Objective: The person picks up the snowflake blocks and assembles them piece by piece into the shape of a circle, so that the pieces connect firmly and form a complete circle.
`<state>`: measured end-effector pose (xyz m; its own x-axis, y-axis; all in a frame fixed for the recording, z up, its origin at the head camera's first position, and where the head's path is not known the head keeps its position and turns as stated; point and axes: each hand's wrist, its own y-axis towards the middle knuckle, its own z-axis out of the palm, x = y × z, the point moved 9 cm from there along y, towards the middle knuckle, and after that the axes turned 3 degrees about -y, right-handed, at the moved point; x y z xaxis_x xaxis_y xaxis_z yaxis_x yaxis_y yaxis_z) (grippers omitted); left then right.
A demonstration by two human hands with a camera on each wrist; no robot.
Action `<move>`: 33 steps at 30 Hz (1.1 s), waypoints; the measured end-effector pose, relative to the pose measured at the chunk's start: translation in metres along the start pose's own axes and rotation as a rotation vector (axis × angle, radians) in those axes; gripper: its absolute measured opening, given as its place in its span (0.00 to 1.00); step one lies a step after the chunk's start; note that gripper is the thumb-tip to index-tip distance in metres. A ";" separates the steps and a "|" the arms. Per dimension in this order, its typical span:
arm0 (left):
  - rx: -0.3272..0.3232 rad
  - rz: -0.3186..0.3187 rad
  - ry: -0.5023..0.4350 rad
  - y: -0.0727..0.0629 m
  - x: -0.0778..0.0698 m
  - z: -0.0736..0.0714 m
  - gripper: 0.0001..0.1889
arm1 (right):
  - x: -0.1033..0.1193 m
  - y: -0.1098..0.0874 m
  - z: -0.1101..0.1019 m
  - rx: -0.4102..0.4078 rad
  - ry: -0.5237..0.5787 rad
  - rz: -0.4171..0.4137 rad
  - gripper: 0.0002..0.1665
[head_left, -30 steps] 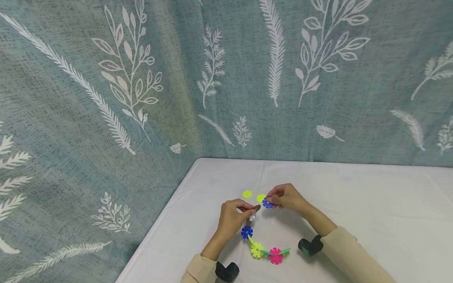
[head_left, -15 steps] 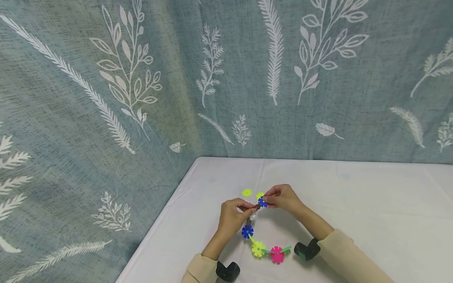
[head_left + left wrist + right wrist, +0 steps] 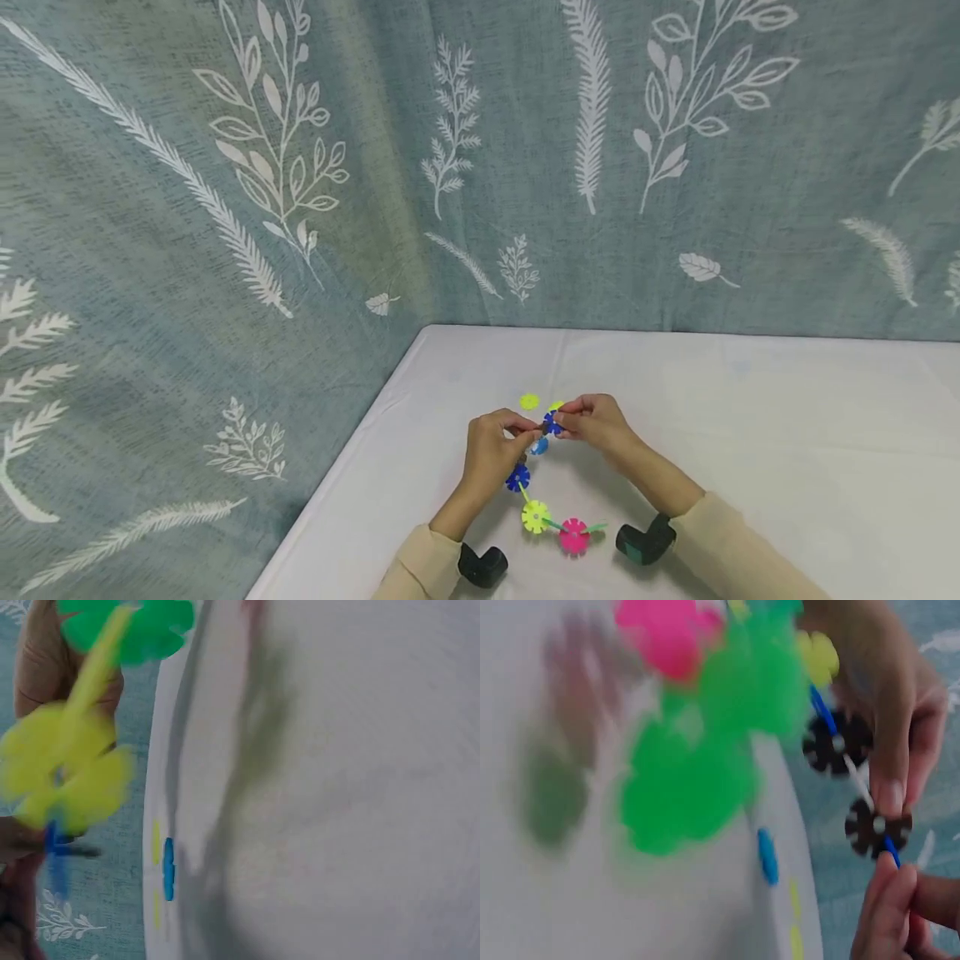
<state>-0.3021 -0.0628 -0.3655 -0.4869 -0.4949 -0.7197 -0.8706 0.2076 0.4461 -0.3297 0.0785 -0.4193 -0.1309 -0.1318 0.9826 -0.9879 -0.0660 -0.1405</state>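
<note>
My left hand (image 3: 495,454) pinches a brown notched disc (image 3: 870,838) at the upper end of a chain of flower-shaped interlocking discs. In my right hand (image 3: 596,423) a dark blue disc (image 3: 552,422) is pinched; seen edge-on in the right wrist view, it meets the brown disc's edge at a slot. Down from the left hand the chain runs through another brown disc (image 3: 838,759), a blue disc (image 3: 517,477), a yellow disc (image 3: 536,517) and a pink disc (image 3: 574,537). Green discs (image 3: 686,795) at its lower end look blurred in the right wrist view.
A lighter blue disc (image 3: 169,870) lies loose on the white-covered table (image 3: 750,450). Beyond it are two loose yellow discs, one (image 3: 529,402) plainly visible, the other (image 3: 557,406) partly behind the right fingers. A leaf-patterned curtain (image 3: 510,167) hangs behind the table.
My right hand has moved left, bringing the dark blue disc from beside the brown disc up against it. The left hand keeps its pinch; the hanging chain has shifted slightly.
</note>
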 end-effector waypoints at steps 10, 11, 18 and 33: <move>0.155 -0.220 -0.146 0.010 0.028 -0.002 0.09 | 0.000 0.003 0.012 0.156 -0.101 -0.129 0.12; 0.168 -0.239 -0.154 0.011 0.030 0.000 0.10 | -0.001 0.003 0.013 0.158 -0.113 -0.133 0.12; 0.242 -0.413 -0.216 0.005 0.050 0.009 0.12 | 0.002 0.003 0.024 0.289 -0.156 -0.182 0.16; 0.201 -0.484 -0.266 -0.010 0.063 -0.006 0.11 | 0.008 0.019 0.041 0.323 -0.651 -0.402 0.18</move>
<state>-0.3242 -0.1011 -0.4122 -0.0096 -0.3503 -0.9366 -0.9820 0.1801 -0.0573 -0.3464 0.0354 -0.4189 0.3998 -0.5769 0.7123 -0.8632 -0.4983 0.0809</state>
